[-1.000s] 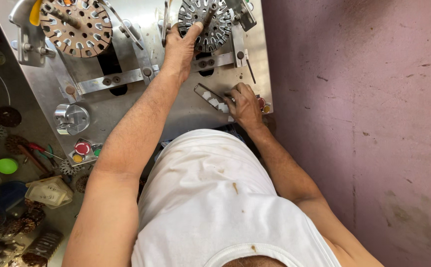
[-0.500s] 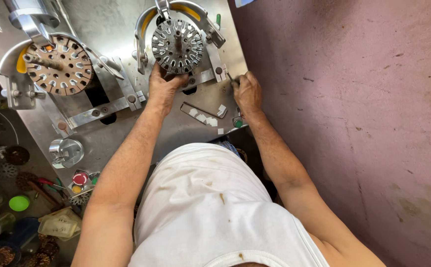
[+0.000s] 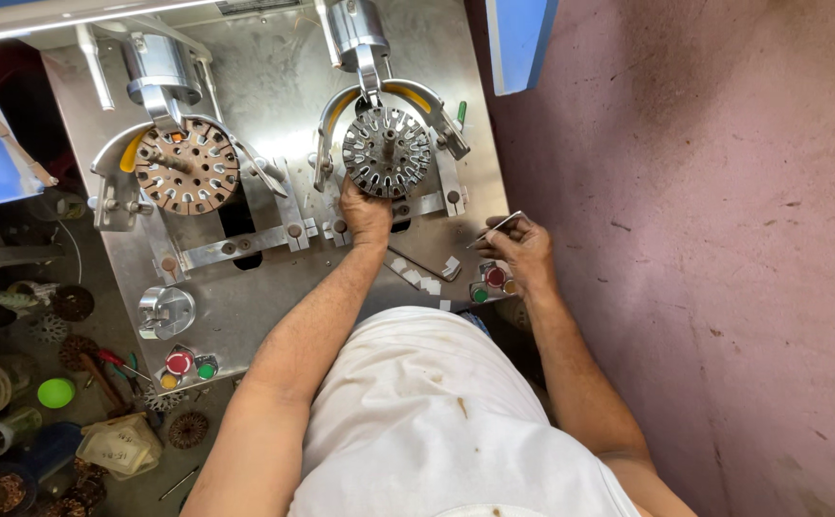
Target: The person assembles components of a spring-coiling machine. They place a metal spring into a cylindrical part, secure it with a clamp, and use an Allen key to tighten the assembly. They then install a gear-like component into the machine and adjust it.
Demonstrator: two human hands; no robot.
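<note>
My left hand (image 3: 365, 209) grips the lower edge of a round slotted metal stator core (image 3: 387, 151) mounted on the right fixture of a steel machine table (image 3: 274, 287). My right hand (image 3: 525, 251) is near the table's right edge and pinches a thin metal strip (image 3: 494, 228) that points up and left. Just below that hand sit red and green push buttons (image 3: 487, 282). A second, rust-brown stator core (image 3: 188, 166) sits on the left fixture, untouched.
Small white paper pieces (image 3: 427, 278) lie on the table by the right hand. A shiny clamp block (image 3: 166, 311) and more coloured buttons (image 3: 186, 367) are at the lower left. Cluttered parts, a green lid (image 3: 56, 393) and tools fill the floor left. Pink wall at right.
The view has shifted so the machine sits lower in frame. My left hand stays on the right stator core. My right hand moved off the table surface and now holds up a thin strip.
</note>
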